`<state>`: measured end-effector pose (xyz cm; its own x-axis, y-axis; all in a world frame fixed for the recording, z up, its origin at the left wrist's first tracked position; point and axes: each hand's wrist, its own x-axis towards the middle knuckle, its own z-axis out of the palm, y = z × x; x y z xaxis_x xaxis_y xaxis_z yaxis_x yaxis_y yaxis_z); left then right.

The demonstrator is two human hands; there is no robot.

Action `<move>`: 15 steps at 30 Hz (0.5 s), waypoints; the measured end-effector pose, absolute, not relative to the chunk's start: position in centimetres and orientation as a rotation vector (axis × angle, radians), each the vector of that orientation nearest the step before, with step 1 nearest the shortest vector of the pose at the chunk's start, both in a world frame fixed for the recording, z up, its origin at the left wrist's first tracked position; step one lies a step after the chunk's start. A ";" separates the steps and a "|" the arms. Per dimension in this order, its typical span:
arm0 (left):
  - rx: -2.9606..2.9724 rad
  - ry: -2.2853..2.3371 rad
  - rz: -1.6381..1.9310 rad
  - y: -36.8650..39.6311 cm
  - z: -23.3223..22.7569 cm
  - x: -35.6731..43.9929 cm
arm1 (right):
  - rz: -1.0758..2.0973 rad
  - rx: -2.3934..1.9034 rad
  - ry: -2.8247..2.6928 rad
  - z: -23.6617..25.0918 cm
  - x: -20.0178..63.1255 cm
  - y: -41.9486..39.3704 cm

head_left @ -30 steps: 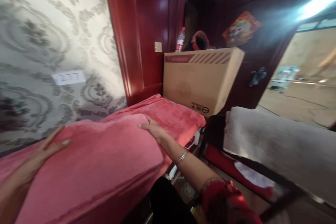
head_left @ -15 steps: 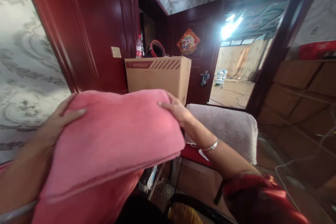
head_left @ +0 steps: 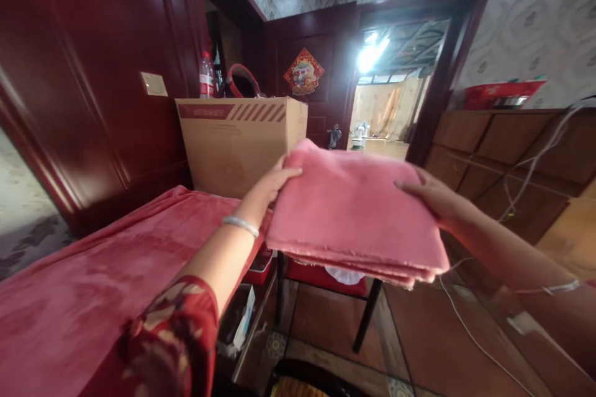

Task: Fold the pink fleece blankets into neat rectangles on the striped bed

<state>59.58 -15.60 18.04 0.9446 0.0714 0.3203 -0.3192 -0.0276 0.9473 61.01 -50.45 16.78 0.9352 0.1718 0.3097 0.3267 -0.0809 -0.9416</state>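
A folded pink plush cloth, several layers thick along its near edge, is held up between my hands in front of a red-seated chair. My left hand grips its left side, thumb on top. At its right side my right hand is closed on the edge, also thumb up. The fingers beneath are hidden. To the left, a pink plush cover spreads over a flat surface. The cloth hides most of the chair's seat and back.
A large cardboard box stands behind, with a bottle on it. Wooden drawers line the right wall, a red basin on top. A cable trails over the tiled floor. A black chair frame is nearest me.
Both hands have carried the pink cloth to the right, over the chair where the grey plush cloth showed before. My view has turned right, and the pink cover at left has come into sight.
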 end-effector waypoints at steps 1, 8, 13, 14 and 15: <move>1.594 -0.149 0.243 -16.5 16.5 60.1 | -0.062 -1.681 -0.334 15.1 61.6 -51.2; 1.569 -0.177 0.212 -16.9 13.4 60.3 | -0.091 -1.657 -0.310 11.0 62.5 -52.1; 1.542 -0.202 0.199 -16.9 14.0 59.6 | -0.101 -1.699 -0.299 11.6 62.3 -51.9; 1.539 -0.192 0.202 -16.9 14.1 59.5 | -0.104 -1.731 -0.311 11.7 62.4 -52.2; 1.539 -0.174 0.208 -17.0 14.1 59.4 | -0.113 -1.778 -0.327 11.8 62.7 -52.5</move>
<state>59.39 -17.00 14.07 0.9703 0.0243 0.2408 -0.2413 0.0208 0.9702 62.67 -52.53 11.77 0.9547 0.1593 0.2512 0.2802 -0.1983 -0.9392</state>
